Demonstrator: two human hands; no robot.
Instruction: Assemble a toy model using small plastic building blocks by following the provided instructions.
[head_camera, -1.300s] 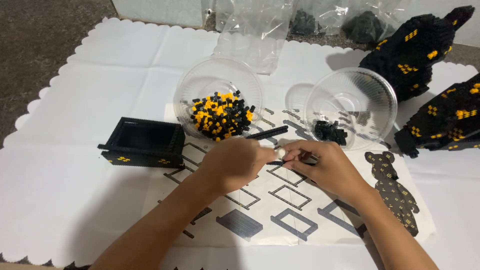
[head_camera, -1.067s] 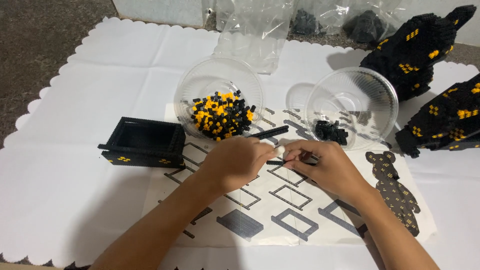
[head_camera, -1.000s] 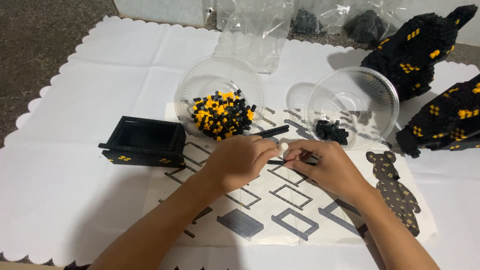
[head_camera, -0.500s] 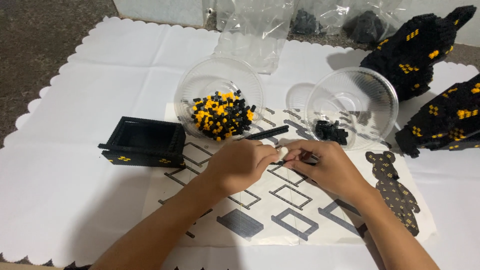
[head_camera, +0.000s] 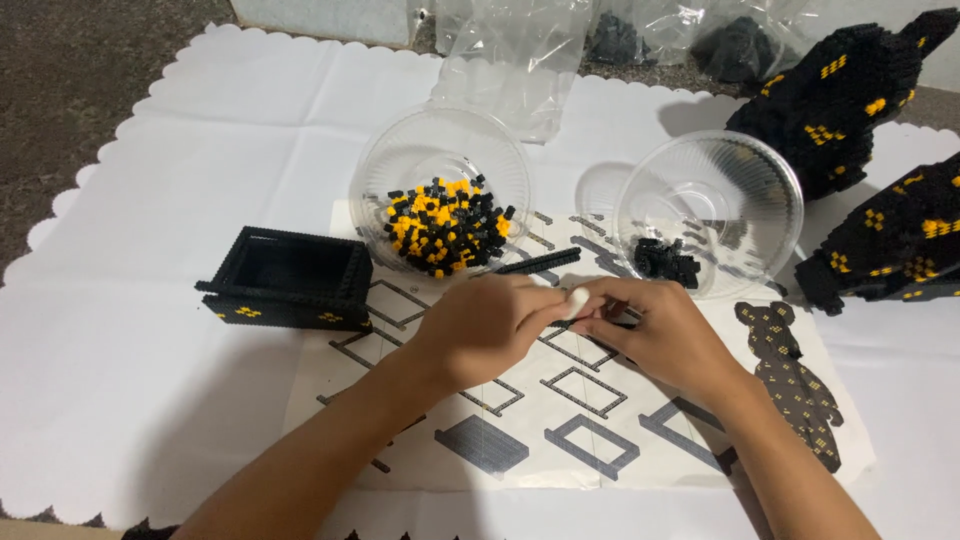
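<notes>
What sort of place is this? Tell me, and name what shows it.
Probably a home hobby spot set up on the floor: a scalloped white sheet lies over carpet, holding a printed instruction sheet, a bowl of black and yellow bricks and a half-built black frame.

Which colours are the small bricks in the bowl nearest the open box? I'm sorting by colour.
Black and orange-yellow, mixed in the clear bowl; the head view shows them.

bright, even overhead light | soft shadows | plastic glare | hands slightly blurred
</notes>
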